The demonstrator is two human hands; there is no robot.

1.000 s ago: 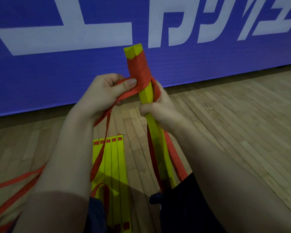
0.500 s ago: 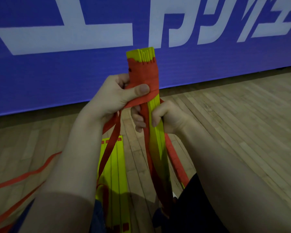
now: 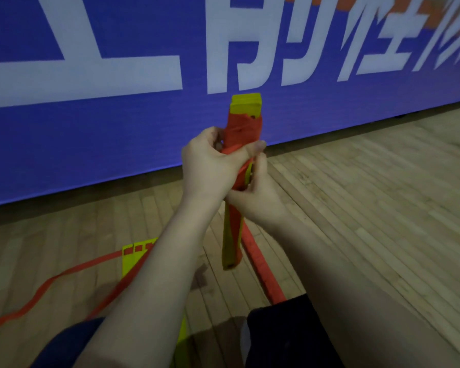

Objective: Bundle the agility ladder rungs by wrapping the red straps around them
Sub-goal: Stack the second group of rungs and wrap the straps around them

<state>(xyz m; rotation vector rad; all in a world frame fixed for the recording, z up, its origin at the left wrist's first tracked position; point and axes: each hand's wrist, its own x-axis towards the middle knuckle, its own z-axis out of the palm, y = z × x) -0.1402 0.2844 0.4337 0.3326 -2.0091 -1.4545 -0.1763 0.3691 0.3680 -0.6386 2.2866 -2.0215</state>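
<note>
The bundle of rungs (image 3: 246,103) stood upright in the middle of the frame, with the red strap (image 3: 243,128) wound near its top. The left hand (image 3: 210,166) was closed round it, the thumb pressing the strap, probably so the turns would not loosen. Just below, the right hand (image 3: 258,192) gripped the bundle to steady it.

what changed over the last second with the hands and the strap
The left hand moved rightward across the rung bundle, its thumb now pinning the red strap at the wrap's lower edge. The right hand closed up beneath it, and the bundle's lower end lifted clear of the lap. Unchanged: both hands grip, spare rungs lie on the floor.
</note>
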